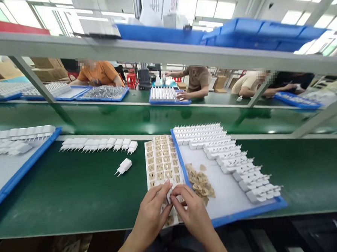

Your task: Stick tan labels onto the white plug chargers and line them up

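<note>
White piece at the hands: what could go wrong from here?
The white piece is small and mostly hidden by the left hand and right hand, so it might slip onto the sheet below.

The right hand is close to the tan scraps in the blue tray; a brush could scatter them.

One plug lies loose, apart from the row, and might get knocked.
</note>
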### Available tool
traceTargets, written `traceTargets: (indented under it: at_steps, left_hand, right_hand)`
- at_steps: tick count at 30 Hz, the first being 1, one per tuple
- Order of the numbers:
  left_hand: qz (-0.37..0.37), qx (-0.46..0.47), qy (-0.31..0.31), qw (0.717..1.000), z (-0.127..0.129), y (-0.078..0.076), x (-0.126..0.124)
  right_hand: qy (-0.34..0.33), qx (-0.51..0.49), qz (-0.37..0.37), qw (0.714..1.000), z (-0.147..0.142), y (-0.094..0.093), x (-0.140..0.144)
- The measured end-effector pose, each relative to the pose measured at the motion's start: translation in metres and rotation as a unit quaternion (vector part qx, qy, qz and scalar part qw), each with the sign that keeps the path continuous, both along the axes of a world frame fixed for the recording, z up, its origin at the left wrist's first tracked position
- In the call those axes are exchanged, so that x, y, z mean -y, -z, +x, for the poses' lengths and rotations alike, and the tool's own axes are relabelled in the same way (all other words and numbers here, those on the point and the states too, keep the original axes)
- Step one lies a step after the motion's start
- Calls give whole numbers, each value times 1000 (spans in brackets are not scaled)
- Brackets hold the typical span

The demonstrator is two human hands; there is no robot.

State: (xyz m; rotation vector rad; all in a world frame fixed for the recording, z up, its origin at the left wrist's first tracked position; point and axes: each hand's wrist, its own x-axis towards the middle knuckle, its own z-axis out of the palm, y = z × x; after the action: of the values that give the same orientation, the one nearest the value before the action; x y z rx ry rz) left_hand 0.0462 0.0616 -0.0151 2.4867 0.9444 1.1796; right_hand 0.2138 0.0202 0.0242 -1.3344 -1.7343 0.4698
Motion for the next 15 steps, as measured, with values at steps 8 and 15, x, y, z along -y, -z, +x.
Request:
traceTargets:
  at_steps: [8, 15]
  left_hand:
    - [31, -5, -7, 999, 7, -5, -4]
    - [59, -21, -8, 998, 7, -7, -2]
  right_hand:
    - [21, 155, 90, 984, 1, 5, -5]
    - [59, 292, 150, 943, -6, 6, -9]
